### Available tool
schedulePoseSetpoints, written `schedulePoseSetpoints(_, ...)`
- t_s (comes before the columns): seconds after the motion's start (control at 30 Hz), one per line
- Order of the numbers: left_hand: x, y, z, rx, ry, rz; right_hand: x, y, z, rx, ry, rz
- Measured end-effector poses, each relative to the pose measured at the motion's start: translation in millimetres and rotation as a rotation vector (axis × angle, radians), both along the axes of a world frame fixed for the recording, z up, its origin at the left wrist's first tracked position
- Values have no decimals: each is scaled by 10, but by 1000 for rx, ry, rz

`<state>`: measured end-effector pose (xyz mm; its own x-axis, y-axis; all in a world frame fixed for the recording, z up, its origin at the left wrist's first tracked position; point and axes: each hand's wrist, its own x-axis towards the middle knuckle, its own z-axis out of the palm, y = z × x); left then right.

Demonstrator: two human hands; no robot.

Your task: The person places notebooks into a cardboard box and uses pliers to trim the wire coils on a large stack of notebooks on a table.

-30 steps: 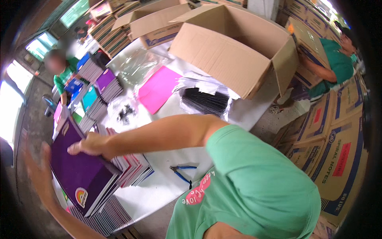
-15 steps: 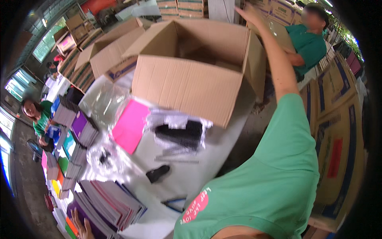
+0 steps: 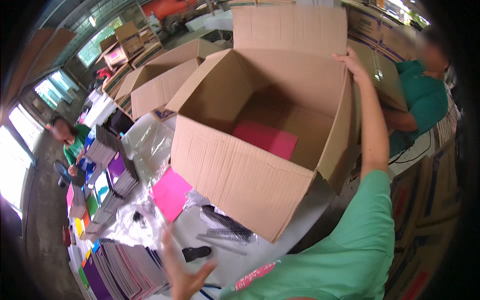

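Note:
A big open cardboard box point(image 3: 240, 175) stands tilted toward me on the table, its far flap raised. A red-pink sheet point(image 3: 267, 139) lies on the bottom inside it. My right hand point(image 3: 354, 66) reaches out to the box's far right corner, with its fingers closed on the cardboard edge. Over the near part of the table my left hand point(image 3: 186, 272) is raised, slightly blurred, fingers spread and holding nothing. It is close to a small black object point(image 3: 196, 253) and a row of spiral-bound notebooks point(image 3: 122, 270).
Black binding coils point(image 3: 227, 225) and a pink sheet point(image 3: 170, 194) lie beside the box. Clear plastic wrap point(image 3: 137, 217) and stacked notebooks point(image 3: 107, 185) are at left. A second open box point(image 3: 165, 80) stands behind. A person in green point(image 3: 425, 95) holds a carton at right.
My right hand has come down onto the box's far corner. The box now tilts nearer, showing its inside and the raised far flap. My left hand has left the notebooks and moved right.

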<state>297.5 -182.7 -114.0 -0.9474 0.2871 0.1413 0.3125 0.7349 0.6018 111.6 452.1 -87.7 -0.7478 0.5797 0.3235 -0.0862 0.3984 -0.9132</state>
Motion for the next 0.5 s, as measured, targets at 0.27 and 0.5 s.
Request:
schedulePoseSetpoints(0.27, -920, 1218, -976, 875, -264, 149, 947, -26, 12, 733, -585, 427)
schedulePoseSetpoints(0.5, -984, 825, -724, 1216, -191, 201, 1198, -559, -48, 657, -652, 402)
